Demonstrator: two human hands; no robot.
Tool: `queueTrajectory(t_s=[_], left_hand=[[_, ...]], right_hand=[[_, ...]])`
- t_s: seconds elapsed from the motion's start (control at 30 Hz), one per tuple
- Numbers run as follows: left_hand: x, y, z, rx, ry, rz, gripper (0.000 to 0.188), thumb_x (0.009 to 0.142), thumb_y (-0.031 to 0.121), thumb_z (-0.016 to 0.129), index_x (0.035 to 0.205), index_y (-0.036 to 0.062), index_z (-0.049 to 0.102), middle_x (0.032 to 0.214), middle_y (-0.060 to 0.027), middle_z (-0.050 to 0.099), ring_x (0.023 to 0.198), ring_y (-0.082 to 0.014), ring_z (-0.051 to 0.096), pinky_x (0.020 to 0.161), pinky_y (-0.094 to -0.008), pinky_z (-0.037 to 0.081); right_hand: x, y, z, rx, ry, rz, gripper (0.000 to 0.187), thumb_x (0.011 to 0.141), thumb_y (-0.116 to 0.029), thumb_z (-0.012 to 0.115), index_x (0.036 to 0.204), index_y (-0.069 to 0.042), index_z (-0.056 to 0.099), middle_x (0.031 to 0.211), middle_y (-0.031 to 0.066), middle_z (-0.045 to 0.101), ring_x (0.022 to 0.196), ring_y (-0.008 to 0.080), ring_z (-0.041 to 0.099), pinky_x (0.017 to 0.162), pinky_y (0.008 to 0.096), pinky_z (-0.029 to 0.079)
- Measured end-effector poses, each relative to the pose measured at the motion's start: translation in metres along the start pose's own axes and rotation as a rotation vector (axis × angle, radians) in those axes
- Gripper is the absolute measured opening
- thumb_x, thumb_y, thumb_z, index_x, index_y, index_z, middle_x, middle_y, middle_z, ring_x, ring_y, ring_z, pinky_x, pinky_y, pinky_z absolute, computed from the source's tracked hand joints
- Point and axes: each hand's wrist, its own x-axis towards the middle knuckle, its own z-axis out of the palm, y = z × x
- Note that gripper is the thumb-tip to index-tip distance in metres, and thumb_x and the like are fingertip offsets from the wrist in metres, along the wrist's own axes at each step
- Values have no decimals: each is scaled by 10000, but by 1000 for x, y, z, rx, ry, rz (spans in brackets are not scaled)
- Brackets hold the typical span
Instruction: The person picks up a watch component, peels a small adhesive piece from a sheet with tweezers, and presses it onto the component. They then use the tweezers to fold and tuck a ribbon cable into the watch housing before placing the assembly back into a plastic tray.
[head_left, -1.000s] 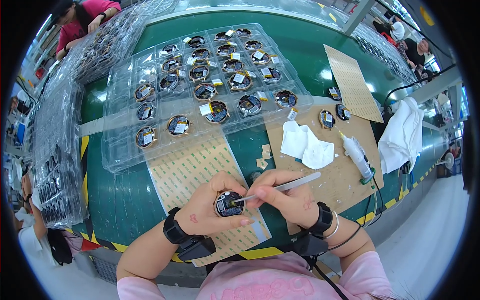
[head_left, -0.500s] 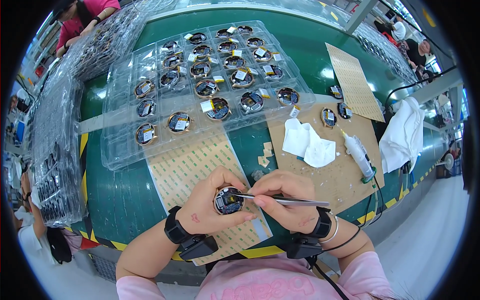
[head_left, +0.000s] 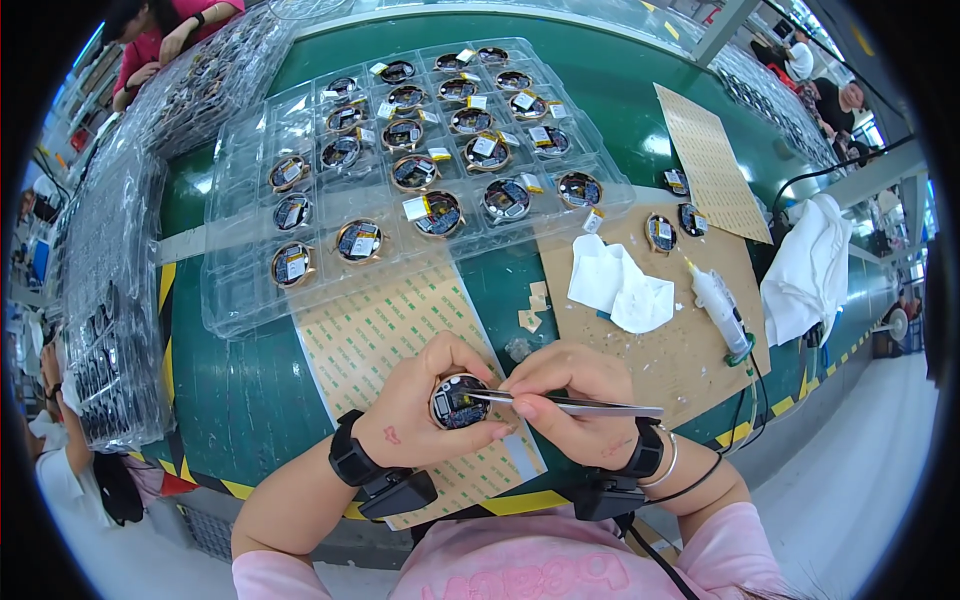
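My left hand (head_left: 415, 405) is closed around the rim of a round smartwatch body (head_left: 461, 412), its dark circuit board facing up. Between the thumb and fingers of my right hand (head_left: 570, 395) are metal tweezers (head_left: 600, 408). Their tips reach in over the circuit board inside the watch body; whether they pinch a part there is too small to tell. Both hands are above a tan adhesive sheet (head_left: 385, 335) with green print. Beyond them, a clear plastic tray (head_left: 225, 305) holds several similar watch bodies, many with small silver-and-yellow batteries.
On the right, brown cardboard (head_left: 650, 375) carries a white wipe (head_left: 640, 300), a glue syringe (head_left: 718, 305) and loose watch bodies (head_left: 661, 232). A white cloth (head_left: 808, 265) lies beyond. Stacked clear trays (head_left: 110, 270) line the left side. A co-worker's hand (head_left: 180, 40) appears at the far left.
My hands keep nearly the same pose, the tweezers still over the circuit board. The co-worker's arm at the far left has shifted. The view has moved very slightly.
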Motion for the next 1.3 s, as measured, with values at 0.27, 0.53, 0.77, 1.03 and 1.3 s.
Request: queueTrajectory(t_s=[0.27,0.53,0.77,1.03,1.3], left_hand=[[0,1,1,-22,4,-27,443,730,101,812,1015,50,476,889,-52,631,807,-97,633,680,-232,483],[-1,5,-1,135,-12,14,489,688,126,852,1005,60,486,914,-25,576,814,-80,577,696,-226,450],[0,4,-2,212,-36,71,509,671,137,871,1002,67,490,894,-18,567,791,-74,569,675,-223,441],[-2,2,-2,125,-30,21,480,687,215,867,990,82,519,901,-55,601,790,-137,608,680,-263,464],[-1,1,-3,48,-39,53,477,693,185,861,1000,74,513,907,-56,618,800,-124,613,682,-253,467]], right_hand=[[-1,2,1,-143,17,-92,67,826,-21,683,883,-14,648,879,118,690,761,200,654,683,280,508],[-2,7,3,264,-13,224,29,885,-23,631,887,5,631,912,122,665,804,165,646,717,276,513],[-2,12,0,365,-35,339,60,912,-41,609,892,13,624,922,124,660,817,153,645,732,271,522],[1,8,-4,454,-31,478,88,912,-63,620,883,20,612,920,124,664,802,146,645,740,270,523],[-1,5,-2,495,-52,470,88,909,-74,622,891,12,617,906,130,668,792,161,645,711,272,509]])
